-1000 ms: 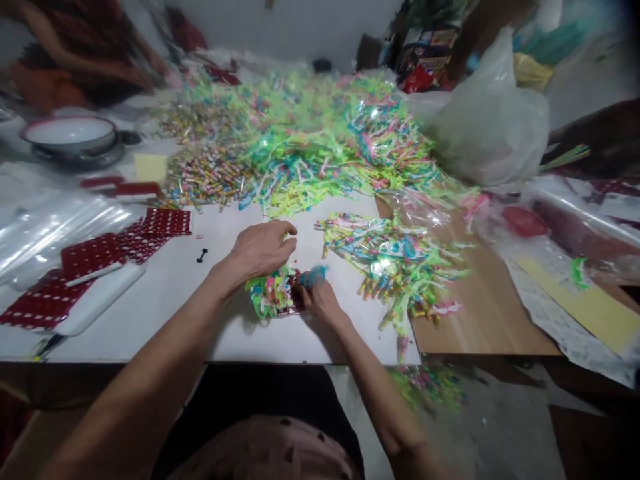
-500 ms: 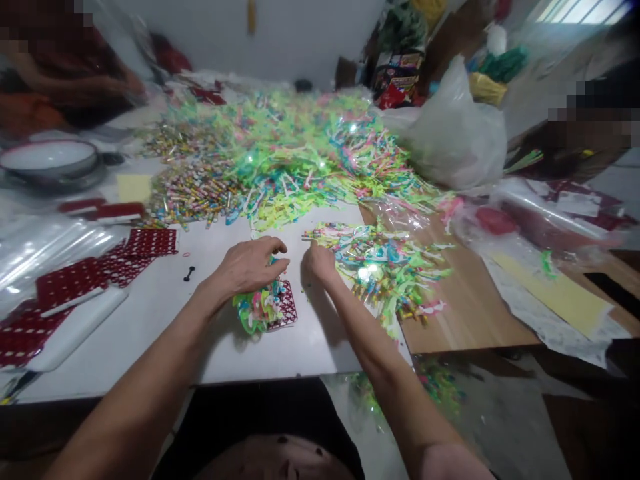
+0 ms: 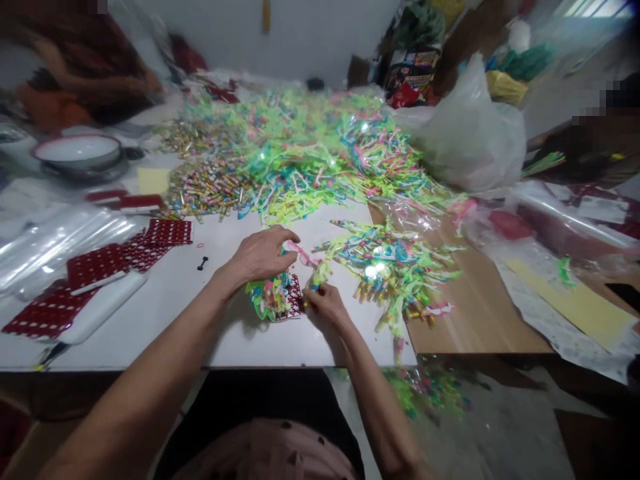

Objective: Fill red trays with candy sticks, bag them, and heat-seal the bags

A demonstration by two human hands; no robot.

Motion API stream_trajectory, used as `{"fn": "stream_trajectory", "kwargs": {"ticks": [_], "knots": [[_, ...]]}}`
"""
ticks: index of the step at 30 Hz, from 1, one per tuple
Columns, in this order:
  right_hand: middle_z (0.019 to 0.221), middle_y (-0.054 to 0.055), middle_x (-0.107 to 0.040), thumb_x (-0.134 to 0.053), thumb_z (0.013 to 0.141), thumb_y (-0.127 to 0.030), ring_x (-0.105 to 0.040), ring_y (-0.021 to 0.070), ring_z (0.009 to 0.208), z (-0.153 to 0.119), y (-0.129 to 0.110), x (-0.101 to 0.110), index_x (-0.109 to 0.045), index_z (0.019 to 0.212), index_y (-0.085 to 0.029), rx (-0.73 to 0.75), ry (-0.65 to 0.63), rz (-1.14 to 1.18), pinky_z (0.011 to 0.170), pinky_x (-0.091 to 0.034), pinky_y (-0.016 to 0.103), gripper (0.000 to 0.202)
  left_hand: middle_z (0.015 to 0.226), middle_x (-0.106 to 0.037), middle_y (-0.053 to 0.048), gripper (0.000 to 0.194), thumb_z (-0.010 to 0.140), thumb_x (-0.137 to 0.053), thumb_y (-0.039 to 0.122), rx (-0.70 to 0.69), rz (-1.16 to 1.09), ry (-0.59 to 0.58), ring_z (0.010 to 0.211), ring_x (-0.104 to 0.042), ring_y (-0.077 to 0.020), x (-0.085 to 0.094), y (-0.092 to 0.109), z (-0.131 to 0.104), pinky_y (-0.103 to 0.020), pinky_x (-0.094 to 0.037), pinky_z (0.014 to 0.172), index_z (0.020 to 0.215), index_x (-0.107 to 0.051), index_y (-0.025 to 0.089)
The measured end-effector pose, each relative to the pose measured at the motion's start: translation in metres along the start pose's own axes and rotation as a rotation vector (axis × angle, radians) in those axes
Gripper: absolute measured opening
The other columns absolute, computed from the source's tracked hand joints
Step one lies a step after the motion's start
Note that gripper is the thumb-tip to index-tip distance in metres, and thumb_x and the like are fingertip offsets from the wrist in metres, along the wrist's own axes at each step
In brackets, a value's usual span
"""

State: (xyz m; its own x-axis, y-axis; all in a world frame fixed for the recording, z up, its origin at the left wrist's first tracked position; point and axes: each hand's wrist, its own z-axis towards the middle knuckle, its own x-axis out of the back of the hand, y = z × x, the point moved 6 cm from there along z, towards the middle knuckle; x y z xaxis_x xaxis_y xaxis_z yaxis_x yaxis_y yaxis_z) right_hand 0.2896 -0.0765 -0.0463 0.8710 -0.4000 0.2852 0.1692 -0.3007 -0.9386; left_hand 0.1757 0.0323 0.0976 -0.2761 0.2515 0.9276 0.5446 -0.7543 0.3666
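Note:
My left hand (image 3: 265,255) arches over a small dark red perforated rack (image 3: 295,297), its thumb and fingers apart. Green, blue and pink plastic pieces (image 3: 267,299) crowd the rack's left part; its right holes show bare. My right hand (image 3: 326,303) is closed beside the rack's right edge, pinching short coloured sticks with yellow-green and pink plastic tops (image 3: 323,270). The pink top reaches toward my left fingertips; whether they touch is unclear. Just right of my right hand lies a loose pile of similar sticks with plastic tops (image 3: 395,257).
A large heap of bright plastic strips (image 3: 300,147) covers the table's back, with short sticks (image 3: 210,187) beside it. Red perforated sheets (image 3: 95,267) and clear plastic lie left, near a bowl (image 3: 77,150). A white bag (image 3: 475,133) stands right. Other people sit at both sides.
My right hand has drawn back from the pile's left edge toward the rack, bringing sticks with plastic tops. My left hand stays over the rack. The view has shifted slightly.

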Motion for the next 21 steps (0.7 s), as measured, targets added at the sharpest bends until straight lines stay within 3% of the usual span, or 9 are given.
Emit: {"fn": "stream_trajectory", "kwargs": {"ticks": [4,9,11,13,16,19,21], "knots": [[0.054,-0.001,-0.057,-0.060,0.072,-0.037,-0.053,0.0134,0.050,0.000,-0.013,-0.007,-0.053,0.068,-0.019,0.130,-0.062,0.153,0.050,-0.043,0.025,0.020,0.114,-0.063,-0.004,0.034,0.082,-0.044,0.043,-0.083,-0.061,0.050,0.102,-0.059,-0.0224,0.004,0.004,-0.002,-0.035,-0.044,0.090,0.092,-0.069,0.022],[0.069,0.002,-0.065,-0.053,0.078,-0.032,-0.062,0.0171,0.062,0.002,0.009,-0.024,-0.058,0.092,-0.017,0.094,-0.089,0.107,0.059,-0.050,0.028,0.022,0.088,-0.066,-0.005,0.046,0.083,-0.042,0.057,-0.050,-0.019,-0.014,0.082,-0.059,-0.0205,0.002,0.005,0.000,-0.032,-0.044,0.076,0.069,-0.066,0.020],[0.081,0.005,-0.068,-0.051,0.082,-0.030,-0.065,0.0192,0.074,0.002,0.010,-0.027,-0.059,0.096,-0.017,0.144,-0.056,-0.083,0.067,-0.051,0.029,0.021,0.087,-0.065,-0.004,0.049,0.083,-0.040,0.060,-0.054,-0.009,-0.008,0.081,-0.059,-0.0200,0.001,0.004,0.001,-0.032,-0.043,0.075,0.067,-0.064,0.020],[0.089,0.009,-0.069,-0.051,0.084,-0.026,-0.065,0.0223,0.086,0.001,0.001,-0.035,-0.062,0.093,-0.017,0.204,-0.061,-0.415,0.074,-0.050,0.030,0.016,0.086,-0.065,-0.004,0.053,0.084,-0.038,0.063,-0.055,-0.008,-0.009,0.081,-0.059,-0.0200,0.000,0.003,0.002,-0.031,-0.042,0.074,0.068,-0.064,0.020],[0.098,0.015,-0.067,-0.049,0.085,-0.017,-0.064,0.0259,0.091,0.000,-0.012,-0.048,-0.061,0.101,-0.014,0.167,-0.093,-0.849,0.075,-0.048,0.032,0.020,0.087,-0.063,-0.004,0.057,0.082,-0.036,0.069,-0.087,-0.007,-0.018,0.084,-0.059,-0.0206,-0.001,0.003,0.001,-0.031,-0.042,0.075,0.071,-0.064,0.021],[0.103,0.016,-0.066,-0.043,0.086,-0.010,-0.065,0.0252,0.091,0.001,-0.021,-0.052,-0.059,0.109,-0.012,0.122,-0.112,-1.030,0.072,-0.047,0.031,0.028,0.088,-0.063,-0.005,0.056,0.080,-0.038,0.070,-0.106,0.036,-0.040,0.084,-0.059,-0.0214,-0.002,0.005,0.001,-0.032,-0.042,0.075,0.072,-0.064,0.020],[0.101,0.014,-0.067,-0.046,0.087,-0.013,-0.065,0.0238,0.090,0.006,-0.024,-0.049,-0.061,0.106,-0.013,0.168,-0.211,-1.008,0.072,-0.046,0.029,0.024,0.085,-0.062,-0.006,0.050,0.081,-0.041,0.064,-0.086,0.089,-0.058,0.081,-0.058,-0.0216,-0.002,0.006,0.001,-0.032,-0.042,0.071,0.070,-0.062,0.020]]}}
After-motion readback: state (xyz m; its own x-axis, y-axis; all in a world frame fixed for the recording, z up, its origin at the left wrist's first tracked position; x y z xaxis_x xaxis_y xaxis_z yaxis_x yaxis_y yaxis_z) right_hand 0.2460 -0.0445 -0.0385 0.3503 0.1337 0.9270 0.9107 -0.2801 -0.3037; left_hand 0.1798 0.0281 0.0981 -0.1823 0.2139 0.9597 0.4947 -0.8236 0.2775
